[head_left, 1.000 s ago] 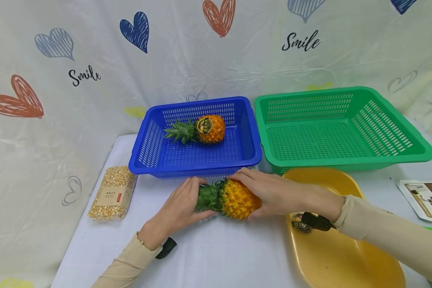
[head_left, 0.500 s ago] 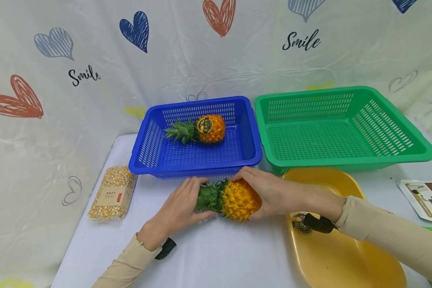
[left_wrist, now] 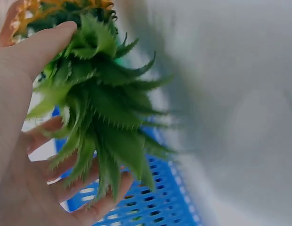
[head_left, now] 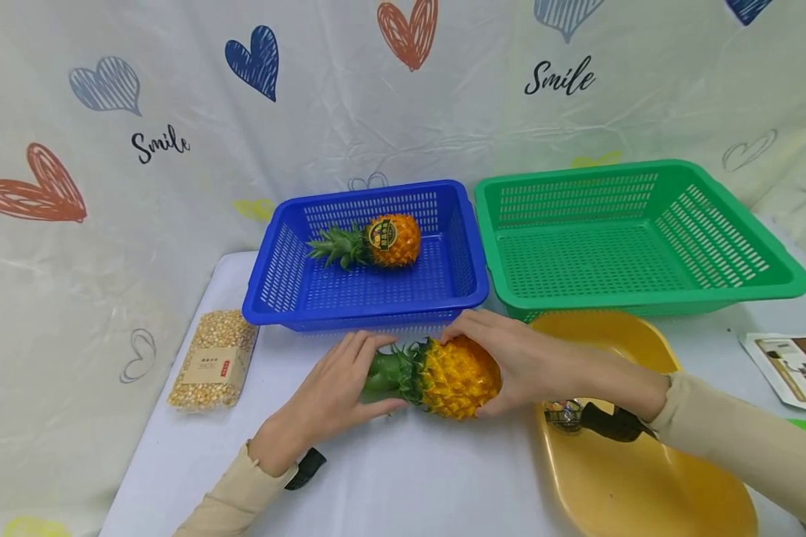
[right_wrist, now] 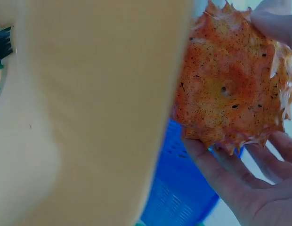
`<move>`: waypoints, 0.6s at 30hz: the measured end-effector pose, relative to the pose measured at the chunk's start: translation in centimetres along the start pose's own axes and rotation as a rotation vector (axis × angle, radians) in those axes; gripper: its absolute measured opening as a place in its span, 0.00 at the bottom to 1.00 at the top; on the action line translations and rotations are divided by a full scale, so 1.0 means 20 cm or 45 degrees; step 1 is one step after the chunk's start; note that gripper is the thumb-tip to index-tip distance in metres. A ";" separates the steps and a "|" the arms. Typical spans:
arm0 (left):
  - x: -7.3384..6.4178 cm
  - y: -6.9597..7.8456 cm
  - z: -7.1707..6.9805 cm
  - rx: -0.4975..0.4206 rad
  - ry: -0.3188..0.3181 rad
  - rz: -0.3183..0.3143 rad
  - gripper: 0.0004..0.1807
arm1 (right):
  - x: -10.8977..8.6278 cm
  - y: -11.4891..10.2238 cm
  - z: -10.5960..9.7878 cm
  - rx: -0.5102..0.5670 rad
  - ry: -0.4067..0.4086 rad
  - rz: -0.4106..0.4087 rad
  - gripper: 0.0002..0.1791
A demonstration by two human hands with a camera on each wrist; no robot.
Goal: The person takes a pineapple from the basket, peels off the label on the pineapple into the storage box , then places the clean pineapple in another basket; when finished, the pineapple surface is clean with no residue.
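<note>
Between your two hands, just above or on the table, lay the pineapple, its long axis running crosswise from one palm to the other. Your left hand held the leafy crown, thumb on the near side by the crown's foot and fingers behind the leaves. Your right hand gripped the orange body, thumb on the near side and fingers curved over the far side, so the body was nearer that hand; the right wrist view showed its blunt base facing back towards your wrist. Whether the underside touched the cloth you could not tell.

Straight ahead of both hands, just past your fingertips, stood the near wall of the blue basket, its length nearly parallel to the fruit. Inside it, farther out, the second pineapple lay on its side, crown likewise towards your left. Beyond your right hand, farther to the right, was the green basket; under your right wrist spread the yellow basin.
</note>
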State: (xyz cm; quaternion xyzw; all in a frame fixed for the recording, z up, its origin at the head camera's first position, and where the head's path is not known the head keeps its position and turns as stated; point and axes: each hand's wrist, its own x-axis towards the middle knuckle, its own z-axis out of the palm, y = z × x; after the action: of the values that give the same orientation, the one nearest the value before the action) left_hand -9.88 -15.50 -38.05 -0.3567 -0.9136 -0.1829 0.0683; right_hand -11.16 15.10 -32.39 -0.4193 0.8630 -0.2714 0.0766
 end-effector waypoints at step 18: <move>0.03 0.07 -0.31 -0.199 0.294 -0.018 0.35 | -0.40 0.06 -0.47 -0.038 0.205 -0.066 0.54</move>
State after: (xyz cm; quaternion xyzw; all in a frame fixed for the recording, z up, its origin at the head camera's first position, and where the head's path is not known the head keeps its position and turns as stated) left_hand -9.40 -16.70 -31.75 -0.3311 -0.8851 -0.2939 0.1437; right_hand -10.25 25.67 -25.94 -0.4195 0.8591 -0.2931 -0.0063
